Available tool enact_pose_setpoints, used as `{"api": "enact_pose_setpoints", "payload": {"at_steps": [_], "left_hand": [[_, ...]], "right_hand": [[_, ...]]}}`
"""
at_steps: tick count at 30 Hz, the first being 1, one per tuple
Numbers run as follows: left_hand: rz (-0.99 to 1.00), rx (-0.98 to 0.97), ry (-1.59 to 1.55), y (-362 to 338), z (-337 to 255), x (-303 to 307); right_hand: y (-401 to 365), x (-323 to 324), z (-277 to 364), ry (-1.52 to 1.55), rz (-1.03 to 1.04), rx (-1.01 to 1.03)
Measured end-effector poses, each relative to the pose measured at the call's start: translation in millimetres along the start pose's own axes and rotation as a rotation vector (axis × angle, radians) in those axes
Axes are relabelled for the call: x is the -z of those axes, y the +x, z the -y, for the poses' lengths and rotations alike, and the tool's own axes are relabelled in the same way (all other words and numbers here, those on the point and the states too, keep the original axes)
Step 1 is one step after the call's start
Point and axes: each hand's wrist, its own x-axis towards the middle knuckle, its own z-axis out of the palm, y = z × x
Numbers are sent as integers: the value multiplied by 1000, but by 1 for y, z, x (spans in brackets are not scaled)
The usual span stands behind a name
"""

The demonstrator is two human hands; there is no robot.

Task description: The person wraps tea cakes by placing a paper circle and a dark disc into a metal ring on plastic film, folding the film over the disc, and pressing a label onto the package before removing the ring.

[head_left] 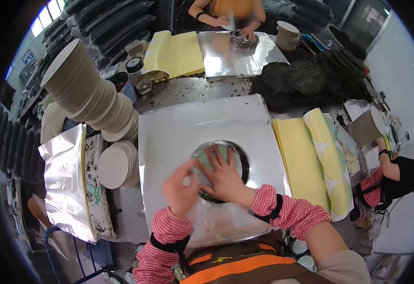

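On the silver foil sheets [169, 128] in front of me lies a dark round cake [245, 165] with a shiny rim. A round green label [201, 154] covers most of its top. My right hand [225, 179] is spread flat over the label, fingers apart and pointing away from me. Just left of it, my left hand [181, 187] is bent above the cake's left edge, blurred by motion, with its fingertips close to the label. Whether the left fingers hold anything, I cannot tell.
Stacked cardboard discs [117, 165] stand on the left, beside more foil [67, 180]. Yellow-backed label sheets [301, 161] lie to the right. A dark clumpy heap [306, 80] sits behind. Across the table, a person [235, 14] works on another round cake [244, 41]; another person [400, 175] is at right.
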Motion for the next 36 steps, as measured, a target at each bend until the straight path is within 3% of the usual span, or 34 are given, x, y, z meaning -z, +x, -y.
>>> {"api": "enact_pose_setpoints", "payload": {"at_steps": [2, 4, 6, 7, 8, 9, 10, 11, 12, 14, 15, 16, 17, 18, 19, 21, 22, 24, 25, 27, 28, 31, 36], "left_hand": [[249, -491, -11, -7, -49, 1], [170, -798, 22, -12, -96, -6], [240, -732, 94, -17, -98, 0], [338, -668, 161, -21, -98, 5], [289, -646, 144, -20, -97, 10], [283, -668, 163, -19, -98, 18], [405, -591, 287, -19, -104, 30], [520, -506, 410, -19, -109, 40], [570, -450, 424, -19, -113, 50], [672, -356, 475, -19, -102, 69], [735, -311, 505, -22, -87, 75], [726, -339, 523, -28, -68, 78], [655, -150, 276, -32, -44, 77], [584, 38, 24, -36, -17, 74], [585, 9, 30, -42, 15, 71], [386, 391, -315, -55, 73, 75], [382, 382, -314, -62, 88, 87], [449, 478, -226, -74, 112, 119], [425, 490, -219, -73, 108, 137], [846, -119, 96, -74, 90, 165], [950, -243, 108, -81, 99, 165], [989, -149, 192, -106, 133, 152], [931, -321, 234, -90, 102, 152]], "right_hand": [[-7, -6, -9, -110, -83, 66], [-8, 4, -16, 49, -175, 53], [-8, 11, -17, 84, -257, 84], [-10, 5, -16, 131, -258, -87], [-10, -7, -15, 181, -268, -256], [-2, -103, -25, 186, -295, -247], [-15, -202, -30, -154, -296, 61], [9, -172, -27, -161, -330, 71], [-110, -187, 2, 37, -232, 114], [-76, -159, 68, 422, -34, 216], [-101, -153, 98, 613, 75, 265], [-71, -110, 100, 795, 192, 313], [-35, 28, 89, 478, 608, 137], [-42, 23, 68, 493, 420, 158], [-52, 12, 47, 507, 236, 179], [-70, 5, 13, 322, -75, 400], [-84, 9, 5, 316, -82, 406], [-104, 17, -2, 183, 122, 324], [-108, 12, -5, 193, 127, 349], [-120, 9, -3, 472, 50, 229], [-121, 6, 0, 492, 21, 177], [-111, 8, 10, 552, -90, 88], [-113, 4, 11, 505, -115, 26]]}}
